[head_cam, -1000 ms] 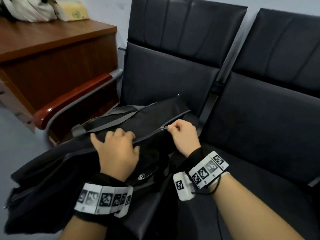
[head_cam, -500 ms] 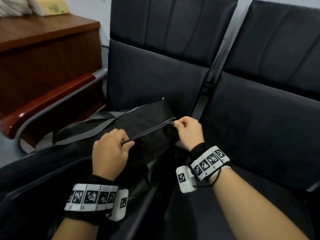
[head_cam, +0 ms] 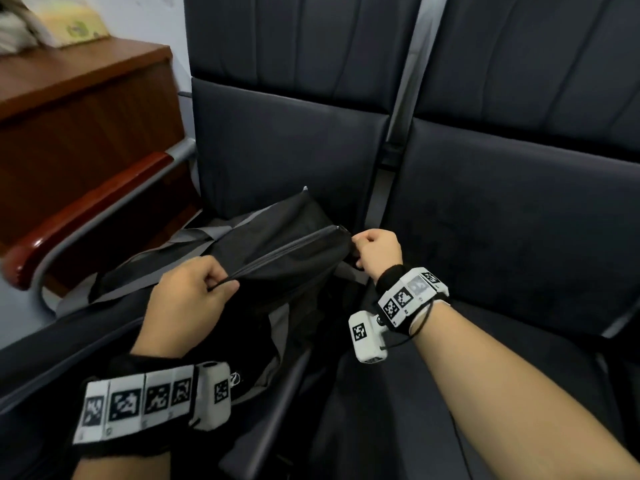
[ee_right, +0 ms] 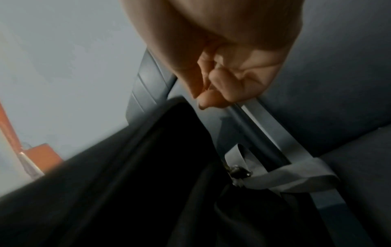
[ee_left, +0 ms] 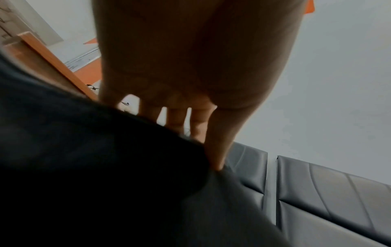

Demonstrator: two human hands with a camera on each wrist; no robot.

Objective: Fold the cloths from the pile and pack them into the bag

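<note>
In the head view, one soft black fabric bag [head_cam: 284, 244] with grey webbing straps lies on the left of two dark padded bench seats [head_cam: 512, 216]. The left hand [head_cam: 187, 299] pinches the fabric beside the grey zipper line [head_cam: 287, 251], fingers curled tight on it. The right hand [head_cam: 379, 251] is closed at the far end of that zipper, pinching there; the pull itself is hidden by the fingers. No cloths are visible outside the bag, so packing appears done and closing is the step in hand. One wooden cabinet [head_cam: 83, 133] stands to the left, and one red-topped armrest [head_cam: 90, 216] runs beside the bag.

In the left wrist view, the left hand's fingers [ee_left: 196, 123] press down into the black cloth of the bag [ee_left: 95, 167]; the risk is that this grip slips and the slack fabric bunches into the zipper teeth.

In the right wrist view, the right hand's fingertips [ee_right: 211, 100] are pinched together just above the bag's edge [ee_right: 169, 150], with one grey strap [ee_right: 292, 173] and its metal clip just beside. That loose strap could catch in the end of the zipper.
</note>
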